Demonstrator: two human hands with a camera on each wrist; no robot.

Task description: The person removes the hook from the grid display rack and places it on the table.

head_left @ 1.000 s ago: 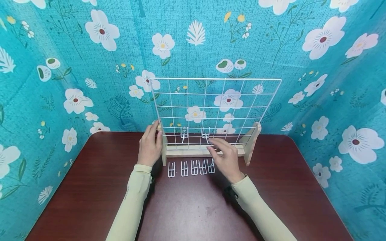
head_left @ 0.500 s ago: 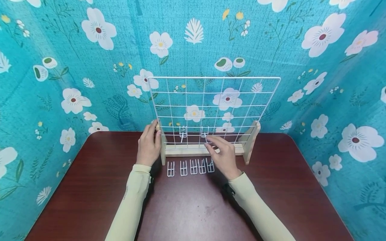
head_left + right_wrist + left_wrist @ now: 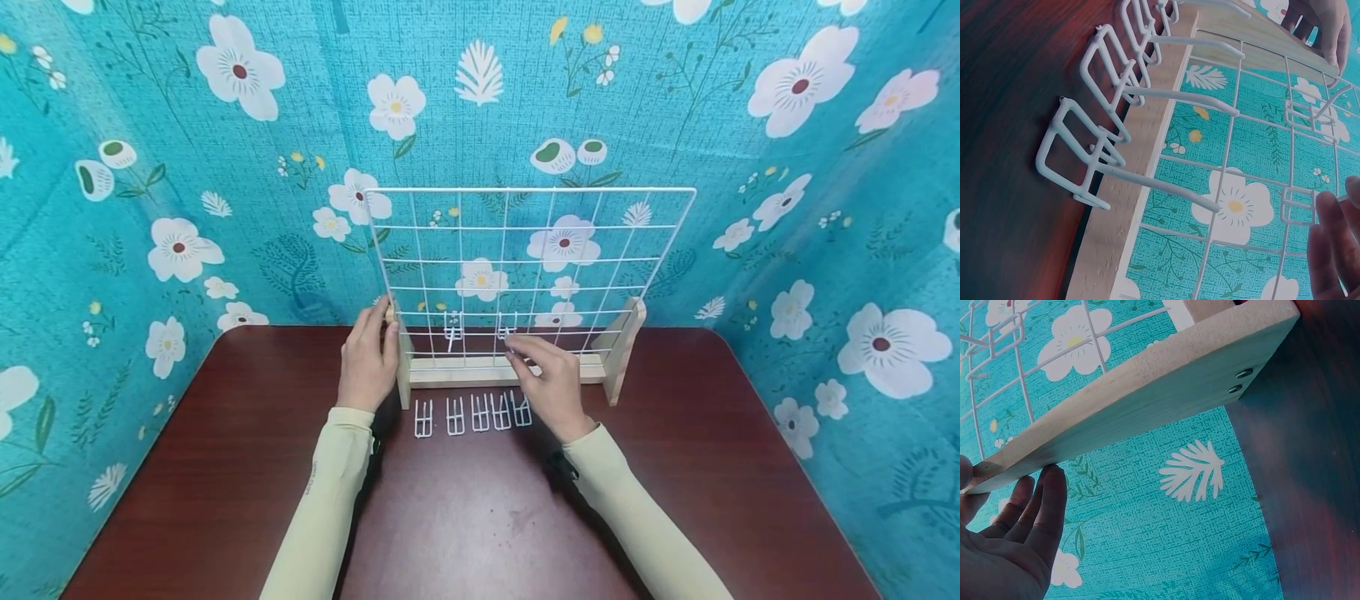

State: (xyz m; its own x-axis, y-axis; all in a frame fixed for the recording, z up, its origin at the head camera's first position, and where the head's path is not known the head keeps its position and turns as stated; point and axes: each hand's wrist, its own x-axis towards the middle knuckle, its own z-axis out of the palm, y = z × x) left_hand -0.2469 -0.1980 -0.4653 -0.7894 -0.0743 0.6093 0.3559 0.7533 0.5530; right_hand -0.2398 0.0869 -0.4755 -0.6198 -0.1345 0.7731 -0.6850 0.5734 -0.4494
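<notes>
A white wire grid panel point(image 3: 532, 190) stands upright in a pale wooden base. My left hand point(image 3: 367, 358) holds the top of the left wooden side piece point(image 3: 403, 367); in the left wrist view, the thumb and fingers lie on opposite faces of that wooden piece point(image 3: 1147, 394). My right hand point(image 3: 551, 383) pinches the prong of a white wire hook point(image 3: 506, 327) hung on the lower grid. The right wrist view has this hook's frame point(image 3: 1297, 206) against the grid wires, its prong mostly behind my fingers point(image 3: 1329, 219). A second hook point(image 3: 452, 327) hangs to its left.
Several loose white hooks point(image 3: 455, 417) lie in a row on the dark red-brown table point(image 3: 450, 517), in front of the wooden base bar point(image 3: 480, 375). The right wooden side piece point(image 3: 624, 354) stands beyond my right hand. Floral turquoise cloth point(image 3: 300, 125) surrounds the table.
My right fingertips have moved slightly up and left, closer to the hook's frame. My left hand stays on the side piece. The head view has shifted a little.
</notes>
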